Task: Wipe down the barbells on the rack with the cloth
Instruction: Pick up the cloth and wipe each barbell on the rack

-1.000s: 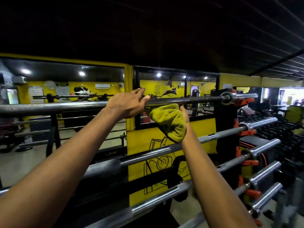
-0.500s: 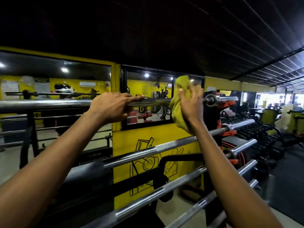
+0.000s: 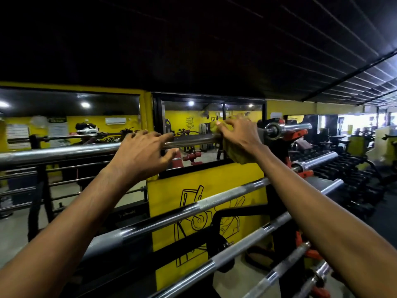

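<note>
The top barbell point(image 3: 193, 140) runs across the view on the rack, its collar and sleeve point(image 3: 285, 127) at the right. My right hand point(image 3: 240, 136) presses a yellow-green cloth point(image 3: 234, 153) over the bar close to the collar; most of the cloth is hidden under the hand. My left hand point(image 3: 144, 153) rests on the same bar to the left, fingers spread over it and thumb apart below. Several more barbells point(image 3: 193, 209) lie on lower rungs, slanting down toward me.
A black rack upright with orange hooks point(image 3: 298, 134) holds the bar ends at right. A yellow panel with a drawing point(image 3: 171, 190) and mirrors point(image 3: 71, 125) stand behind the rack. Dumbbell racks point(image 3: 354, 175) fill the right side.
My right hand has slid the cloth along the top bar toward the collar. My left hand has loosened, its fingers now spread. The view has shifted.
</note>
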